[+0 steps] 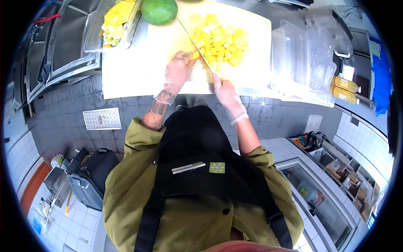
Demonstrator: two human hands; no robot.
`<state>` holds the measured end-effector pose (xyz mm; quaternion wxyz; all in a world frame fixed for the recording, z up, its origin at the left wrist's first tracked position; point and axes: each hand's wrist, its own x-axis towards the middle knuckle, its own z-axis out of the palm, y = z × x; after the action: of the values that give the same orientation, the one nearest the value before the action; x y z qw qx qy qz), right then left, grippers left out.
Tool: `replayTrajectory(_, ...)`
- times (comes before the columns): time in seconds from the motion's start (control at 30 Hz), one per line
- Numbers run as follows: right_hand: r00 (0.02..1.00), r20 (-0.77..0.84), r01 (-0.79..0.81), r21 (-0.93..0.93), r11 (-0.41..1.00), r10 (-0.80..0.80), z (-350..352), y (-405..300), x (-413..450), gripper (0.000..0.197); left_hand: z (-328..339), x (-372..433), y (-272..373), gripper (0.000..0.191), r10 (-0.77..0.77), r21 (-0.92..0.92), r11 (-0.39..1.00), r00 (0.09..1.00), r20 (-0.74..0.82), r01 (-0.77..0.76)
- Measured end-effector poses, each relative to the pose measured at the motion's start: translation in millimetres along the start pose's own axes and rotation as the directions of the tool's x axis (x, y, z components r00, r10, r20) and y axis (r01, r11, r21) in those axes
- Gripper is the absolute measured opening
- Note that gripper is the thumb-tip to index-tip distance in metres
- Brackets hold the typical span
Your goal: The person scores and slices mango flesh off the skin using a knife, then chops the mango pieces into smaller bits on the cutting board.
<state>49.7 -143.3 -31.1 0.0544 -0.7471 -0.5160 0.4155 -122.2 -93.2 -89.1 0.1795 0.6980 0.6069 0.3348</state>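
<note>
In a clear disposable glove, my right hand (227, 94) grips the handle of a long kitchen knife (192, 40), its blade slanting up and left over a pale cutting board (261, 41). My left hand (179, 69), gloved as well, pinches a strip of yellow fruit flesh (195, 55) close to the blade's left side. Diced yellow fruit, apparently mango (225, 47), lies heaped just right of the knife. Beyond the knife tip rests a whole green fruit (159, 12) that looks like a mango. Glare washes out part of the board.
A clear tub (126, 41) of peelings and scraps stands at the far left of the worktop. Empty clear plastic containers (294, 60) stand to the right, beside two bottles of yellow liquid (344, 94). A dark bin (91, 179) is on the floor at lower left.
</note>
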Motion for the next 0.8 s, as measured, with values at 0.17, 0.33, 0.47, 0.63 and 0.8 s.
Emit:
replayTrajectory(0.17, 1.000, 0.008, 0.006, -0.010, 1.000, -0.006, -20, -3, -6, 0.065, -15, -5, -3, 0.020, -0.031, 0.051, 0.998, 0.999, 0.041, 0.029)
replayTrajectory(0.33, 0.996, 0.082, 0.013, 0.046, 0.999, -0.016, -18, -4, -31, 0.062, -7, -8, -3, 0.019, 0.022, 0.002, 1.000, 1.000, -0.006, -0.022)
replayTrajectory(0.47, 1.000, -0.005, 0.017, 0.009, 1.000, -0.017, 5, 3, -18, 0.061, -1, -1, 4, 0.020, -0.039, -0.022, 0.999, 0.999, 0.022, 0.039)
replayTrajectory(0.63, 0.998, 0.056, -0.031, 0.024, 0.999, 0.029, -18, -6, -22, 0.060, 2, -7, 0, 0.021, -0.086, -0.075, 0.994, 0.996, -0.031, 0.083)
replayTrajectory(0.8, 0.998, -0.051, 0.025, 0.088, 0.996, -0.021, -28, 0, -35, 0.059, 12, 0, 10, 0.024, -0.149, -0.218, 0.966, 0.988, -0.030, 0.139)
